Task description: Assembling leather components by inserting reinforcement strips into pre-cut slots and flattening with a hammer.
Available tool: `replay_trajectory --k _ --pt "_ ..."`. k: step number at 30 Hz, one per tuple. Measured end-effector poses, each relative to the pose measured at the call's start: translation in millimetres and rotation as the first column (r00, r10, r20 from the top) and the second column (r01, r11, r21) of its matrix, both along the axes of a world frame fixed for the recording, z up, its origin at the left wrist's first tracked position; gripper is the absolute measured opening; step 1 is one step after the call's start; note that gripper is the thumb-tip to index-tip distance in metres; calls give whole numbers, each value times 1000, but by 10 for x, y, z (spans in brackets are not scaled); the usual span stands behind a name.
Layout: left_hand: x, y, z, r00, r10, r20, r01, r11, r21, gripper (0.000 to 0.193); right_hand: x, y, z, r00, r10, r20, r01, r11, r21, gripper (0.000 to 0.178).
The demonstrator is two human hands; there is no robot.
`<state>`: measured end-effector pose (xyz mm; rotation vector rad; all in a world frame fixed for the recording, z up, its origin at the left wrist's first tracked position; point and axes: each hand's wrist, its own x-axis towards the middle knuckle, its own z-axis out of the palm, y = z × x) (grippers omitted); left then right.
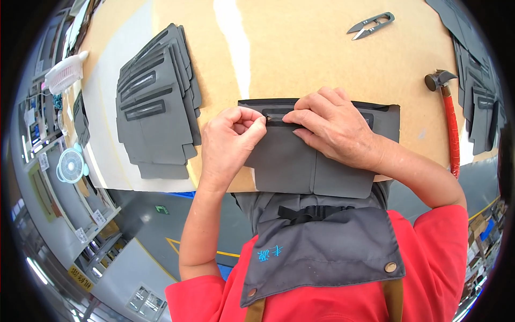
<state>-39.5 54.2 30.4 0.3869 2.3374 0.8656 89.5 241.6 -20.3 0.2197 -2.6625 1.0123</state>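
Note:
A dark grey panel (287,161) of fabric or leather-like sheet lies at the table's front edge, with a black strip along its far edge and a long framed slot below that. At the slot's left end, my left hand (230,142) is closed in a pinch; what sits between thumb and forefinger is too small to make out. Across the panel's upper middle lies my right hand (338,129), fingers bent, with forefinger and thumb pressed on the material beside the slot. Its palm hides part of a second slot (369,119) on the right.
A fanned stack of similar grey panels (155,107) lies to the left. Thread snips (371,26) rest at the far right, and a hammer (450,118) with a red handle lies nearer. More grey pieces (480,91) are piled at the right edge. A small fan (72,165) stands at left.

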Motion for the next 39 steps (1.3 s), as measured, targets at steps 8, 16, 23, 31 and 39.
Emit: replay_trajectory --k 8,16,23,31,39 --pt "70 47 54 995 -35 -95 33 999 -21 11 -2 -23 -31 999 -8 -51 7 1000 -14 31" --pt "141 90 33 850 -279 -447 243 960 -138 3 -7 -20 -59 998 -11 -67 9 1000 -24 28" --pt "177 90 -10 624 -445 -642 333 895 -297 8 4 -19 -68 999 11 -35 -12 999 -36 35" --pt "89 14 43 755 -355 -551 272 935 -230 7 -11 -34 -63 996 -10 -85 7 999 -32 27" --pt "60 26 32 985 117 123 -125 990 61 16 0 -10 -38 998 6 -65 -7 1000 -15 29"
